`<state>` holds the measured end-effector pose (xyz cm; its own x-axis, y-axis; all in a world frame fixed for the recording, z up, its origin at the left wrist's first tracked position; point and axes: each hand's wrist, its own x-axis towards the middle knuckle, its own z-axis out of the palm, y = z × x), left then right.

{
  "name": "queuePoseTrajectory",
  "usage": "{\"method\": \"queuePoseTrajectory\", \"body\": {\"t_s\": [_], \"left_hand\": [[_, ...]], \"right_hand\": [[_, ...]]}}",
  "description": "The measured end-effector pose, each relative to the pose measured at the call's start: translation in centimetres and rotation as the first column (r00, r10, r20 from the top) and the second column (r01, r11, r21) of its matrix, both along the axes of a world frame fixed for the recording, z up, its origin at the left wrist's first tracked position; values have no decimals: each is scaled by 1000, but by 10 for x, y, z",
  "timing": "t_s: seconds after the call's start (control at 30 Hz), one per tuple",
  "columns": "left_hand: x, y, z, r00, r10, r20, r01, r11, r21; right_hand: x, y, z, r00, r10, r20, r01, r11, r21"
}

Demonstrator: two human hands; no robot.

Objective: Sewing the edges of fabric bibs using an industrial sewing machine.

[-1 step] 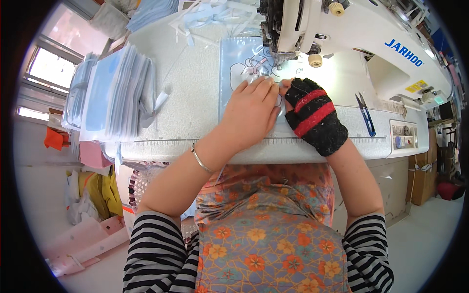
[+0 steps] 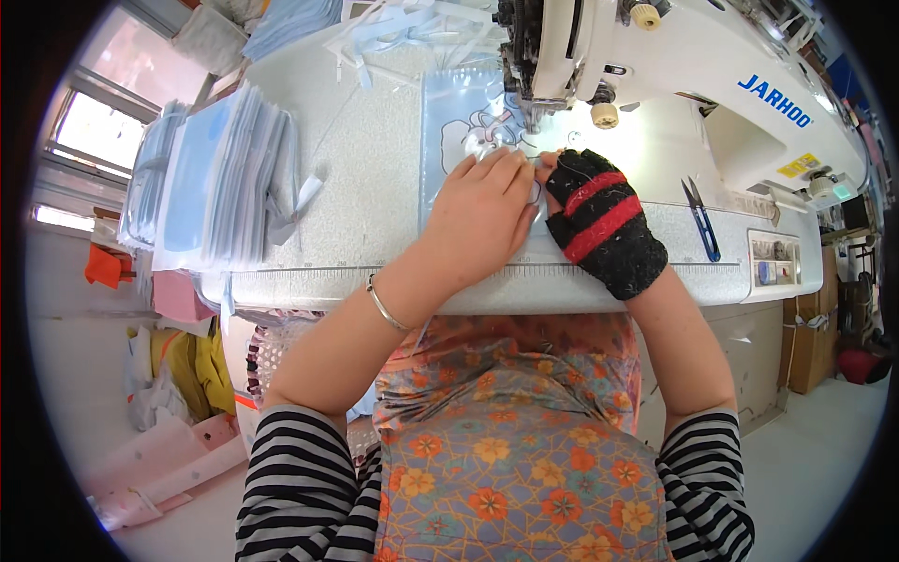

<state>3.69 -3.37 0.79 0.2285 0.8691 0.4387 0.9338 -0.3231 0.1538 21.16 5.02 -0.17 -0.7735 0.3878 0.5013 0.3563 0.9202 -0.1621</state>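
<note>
A light blue, see-through plastic pouch with a cartoon drawing lies on the sewing machine bed. Its right edge runs under the needle and presser foot. My left hand rests flat on the pouch, palm down, fingers stretched forward and close together. Beside it, my right hand wears a black fingerless glove with red stripes. Its bent fingers and thumb close on the pouch's right edge just in front of the presser foot. The exact pinch is partly hidden by the fingers.
The white sewing machine arches over the back right. Thread snips lie right of my gloved hand, near a small parts tray. Stacked blue pouches stand at left. Pale strips lie at the back; a ruler runs along the front.
The pouch has shifted very slightly away from me under the presser foot. Both hands stay in nearly the same place.
</note>
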Motion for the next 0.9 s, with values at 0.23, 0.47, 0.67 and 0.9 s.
{"method": "queuePoseTrajectory", "body": {"t_s": [0.23, 0.47, 0.67, 0.9], "left_hand": [[-6, -1, -4, 996, -76, 39, 73, 994, 85], [-19, 14, -5, 994, -100, 54, 93, 989, 115], [-30, 34, -2, 995, -86, 40, 82, 992, 91], [-36, 47, -5, 992, -103, 70, 97, 992, 86]], "right_hand": [[-1, 0, -1, 1000, 7, -17, -7, 1000, -5], [-3, -2, 1, 999, -11, 38, 12, 1000, -3], [-6, -4, 2, 999, -24, 34, 26, 999, -40], [-8, -1, 0, 999, -38, 32, 40, 996, -80]]}}
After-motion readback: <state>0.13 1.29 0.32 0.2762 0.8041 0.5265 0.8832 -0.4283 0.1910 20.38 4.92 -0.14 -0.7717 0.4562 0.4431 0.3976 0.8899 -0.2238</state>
